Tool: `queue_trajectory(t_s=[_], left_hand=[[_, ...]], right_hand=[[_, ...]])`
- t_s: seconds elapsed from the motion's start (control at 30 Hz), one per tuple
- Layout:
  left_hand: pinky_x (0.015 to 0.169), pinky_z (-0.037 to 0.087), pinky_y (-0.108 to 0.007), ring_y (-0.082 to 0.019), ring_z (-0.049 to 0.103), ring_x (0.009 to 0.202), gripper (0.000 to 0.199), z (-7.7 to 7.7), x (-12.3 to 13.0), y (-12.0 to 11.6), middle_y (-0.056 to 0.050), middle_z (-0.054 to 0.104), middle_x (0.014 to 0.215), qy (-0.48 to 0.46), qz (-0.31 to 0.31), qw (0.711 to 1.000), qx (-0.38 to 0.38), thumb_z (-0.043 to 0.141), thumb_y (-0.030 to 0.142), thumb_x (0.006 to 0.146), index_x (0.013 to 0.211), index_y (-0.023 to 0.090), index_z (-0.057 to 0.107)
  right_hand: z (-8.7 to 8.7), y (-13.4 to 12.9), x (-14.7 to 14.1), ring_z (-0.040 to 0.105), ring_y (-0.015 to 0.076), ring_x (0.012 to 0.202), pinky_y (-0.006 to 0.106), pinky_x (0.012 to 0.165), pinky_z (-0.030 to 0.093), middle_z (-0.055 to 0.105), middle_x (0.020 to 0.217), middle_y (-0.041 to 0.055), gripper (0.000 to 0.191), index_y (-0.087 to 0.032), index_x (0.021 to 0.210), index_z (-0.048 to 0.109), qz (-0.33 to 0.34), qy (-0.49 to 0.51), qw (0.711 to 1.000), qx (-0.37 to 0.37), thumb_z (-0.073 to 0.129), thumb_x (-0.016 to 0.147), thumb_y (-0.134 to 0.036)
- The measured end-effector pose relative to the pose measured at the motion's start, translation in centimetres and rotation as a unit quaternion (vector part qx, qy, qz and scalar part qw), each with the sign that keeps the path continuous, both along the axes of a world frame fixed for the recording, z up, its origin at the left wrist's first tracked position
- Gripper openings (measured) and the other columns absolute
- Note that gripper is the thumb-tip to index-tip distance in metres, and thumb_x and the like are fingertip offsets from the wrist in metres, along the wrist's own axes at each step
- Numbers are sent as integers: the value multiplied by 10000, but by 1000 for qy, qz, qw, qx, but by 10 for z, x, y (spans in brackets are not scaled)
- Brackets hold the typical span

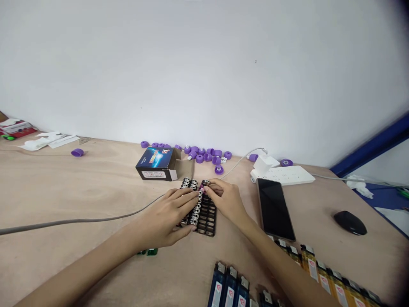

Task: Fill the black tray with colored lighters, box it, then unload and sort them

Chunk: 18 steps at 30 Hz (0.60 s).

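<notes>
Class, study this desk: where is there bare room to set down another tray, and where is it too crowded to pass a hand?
Bare plywood lies left of the box, above the cable. Another patch lies between the phone and the mouse. Crowded: the tray under the left hand and right hand, the purple caps, the lighters.

My left fingers [188, 204] press on metal-topped lighters [194, 209] in a black rack [209, 221] while my right fingers [211, 187] pinch a purple piece [202, 188]. Beyond my fingers sit a printed box [156, 164] and purple caps [204, 155]; a phone [274, 209] lies to their right, and rows of blue lighters [228, 285] lie nearer me.
</notes>
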<state>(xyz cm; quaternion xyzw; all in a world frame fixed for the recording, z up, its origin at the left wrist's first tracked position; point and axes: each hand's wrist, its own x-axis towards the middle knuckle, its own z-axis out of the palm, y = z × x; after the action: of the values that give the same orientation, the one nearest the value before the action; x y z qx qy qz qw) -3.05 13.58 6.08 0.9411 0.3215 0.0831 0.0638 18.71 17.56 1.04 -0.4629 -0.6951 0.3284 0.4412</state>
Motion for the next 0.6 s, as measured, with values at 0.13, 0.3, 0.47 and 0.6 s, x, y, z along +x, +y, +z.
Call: queue_trajectory(t_s=[0.13,0.3,0.47,0.6], left_hand=[[1163,341,-499,-307,379,1425,625,-1,-1,0,-134,479,1506,-21,-3,1000,1,563,388,951,1498,158,364],[1162,342,-498,-311,377,1423,602,0,0,-1,-145,479,1503,-9,-5,1000,4,548,390,960,1478,130,388],[1171,332,-488,-305,381,1419,602,1,0,-2,-145,473,1506,-1,-7,1000,13,526,382,971,1490,123,363],[1172,330,-488,-305,371,1426,613,0,0,-2,-140,465,1514,5,-3,1000,17,522,399,974,1498,131,350]], right_hand=[[-1,-1,0,750,194,735,278,681,577,779,804,19,98,-209,899,676,21,-48,999,9,578,909,-212],[2,-5,-1,732,230,827,325,767,527,778,949,68,200,-211,1039,689,42,-126,990,44,529,929,-161],[0,-7,-1,718,227,920,314,828,500,764,1020,72,279,-210,1094,676,76,-166,982,56,436,972,-135],[2,-7,0,709,212,878,292,796,487,763,967,59,265,-204,1044,685,82,-176,980,52,435,982,-141]])
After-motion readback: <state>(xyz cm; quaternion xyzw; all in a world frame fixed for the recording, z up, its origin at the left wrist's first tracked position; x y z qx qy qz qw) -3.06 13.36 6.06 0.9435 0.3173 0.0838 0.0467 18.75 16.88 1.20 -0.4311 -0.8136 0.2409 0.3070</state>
